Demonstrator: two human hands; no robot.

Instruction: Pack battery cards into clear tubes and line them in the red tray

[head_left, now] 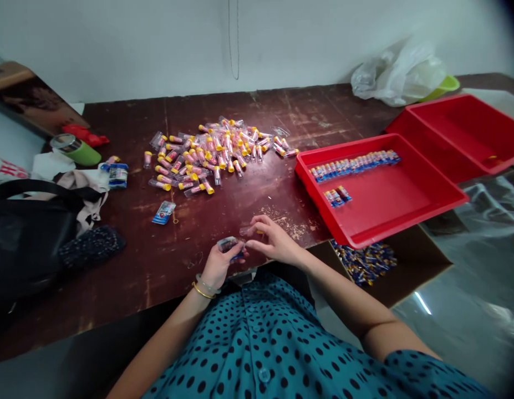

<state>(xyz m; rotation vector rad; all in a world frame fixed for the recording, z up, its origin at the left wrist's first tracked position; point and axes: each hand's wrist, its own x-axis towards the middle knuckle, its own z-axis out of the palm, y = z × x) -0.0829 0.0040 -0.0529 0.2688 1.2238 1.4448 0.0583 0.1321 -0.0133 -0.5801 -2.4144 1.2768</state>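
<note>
My left hand (218, 265) is closed round a small blue printed label sleeve (228, 244) at the near edge of the dark wooden table (165, 260). My right hand (270, 241) pinches a small clear tube (249, 229) with a yellow cap just beside it; the two hands nearly touch. A pile of several clear pink tubes with yellow caps (210, 155) lies on the middle of the table beyond my hands. A red tray (406, 205) to the right holds a row of blue-labelled tubes (354, 164) and two more (337, 195) below it.
A second red tray (460, 133) and a plastic bag (400, 75) lie at the far right. A cardboard box of blue-labelled tubes (367, 263) sits under the tray edge. At left are a black bag (28, 238), a green bottle (76, 149) and a loose blue label (163, 213).
</note>
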